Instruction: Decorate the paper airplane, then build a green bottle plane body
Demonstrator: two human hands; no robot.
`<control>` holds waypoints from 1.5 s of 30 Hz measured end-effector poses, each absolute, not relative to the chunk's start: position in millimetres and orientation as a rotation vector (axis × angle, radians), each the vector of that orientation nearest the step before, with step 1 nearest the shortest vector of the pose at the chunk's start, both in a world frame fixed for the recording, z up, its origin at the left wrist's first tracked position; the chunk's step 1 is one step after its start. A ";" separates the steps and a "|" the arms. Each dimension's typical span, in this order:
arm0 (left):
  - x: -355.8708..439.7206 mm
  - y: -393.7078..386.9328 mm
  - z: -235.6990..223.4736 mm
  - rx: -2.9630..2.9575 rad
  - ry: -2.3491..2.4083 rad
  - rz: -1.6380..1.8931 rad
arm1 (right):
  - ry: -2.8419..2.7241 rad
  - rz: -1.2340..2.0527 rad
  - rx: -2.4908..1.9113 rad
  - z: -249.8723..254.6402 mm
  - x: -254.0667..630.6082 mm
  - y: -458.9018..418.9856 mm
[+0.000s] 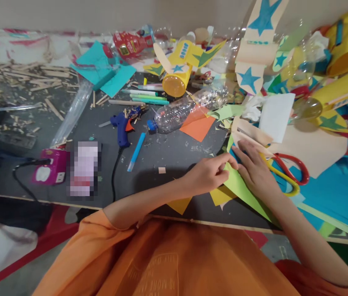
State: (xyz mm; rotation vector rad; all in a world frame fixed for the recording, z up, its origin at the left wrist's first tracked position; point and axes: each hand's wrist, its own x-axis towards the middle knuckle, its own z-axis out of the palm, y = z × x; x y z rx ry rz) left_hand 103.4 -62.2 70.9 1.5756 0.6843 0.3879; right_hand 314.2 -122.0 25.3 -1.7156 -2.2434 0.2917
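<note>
A light green sheet of paper [241, 191] lies at a slant near the table's front edge. My left hand [212, 174] is closed, its curled fingers and thumb at the left edge of that sheet. Across the sheet rests my right hand [254, 168], flat, fingers stretched forward onto a patch of blue and cream paper. Next to it are scissors with yellow handles [291, 187] and a pair with red handles [303, 170]; their blades are mostly hidden by paper and my hand. Yellow paper pieces [223, 195] poke out below my left hand.
A blue glue gun [121, 127], a blue marker [137, 152] and a clear plastic bottle [189, 109] lie left of centre. Further left are a phone [84, 168] and a magenta power adapter [50, 166]. Yellow bottle rocket [178, 68], orange paper [198, 123] and wood sticks [47, 76] sit farther back.
</note>
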 end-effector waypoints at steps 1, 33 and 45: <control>99.8 -61.1 74.1 1.552 0.696 0.391 | -2.245 0.278 -1.721 23.8 316.4 -120.9; -83.4 -59.4 107.6 1.720 1.527 0.275 | -2.213 0.487 -1.554 32.0 277.3 -108.7; -139.2 -45.5 111.3 1.439 1.923 0.769 | -1.794 0.888 -1.638 67.5 257.8 -72.0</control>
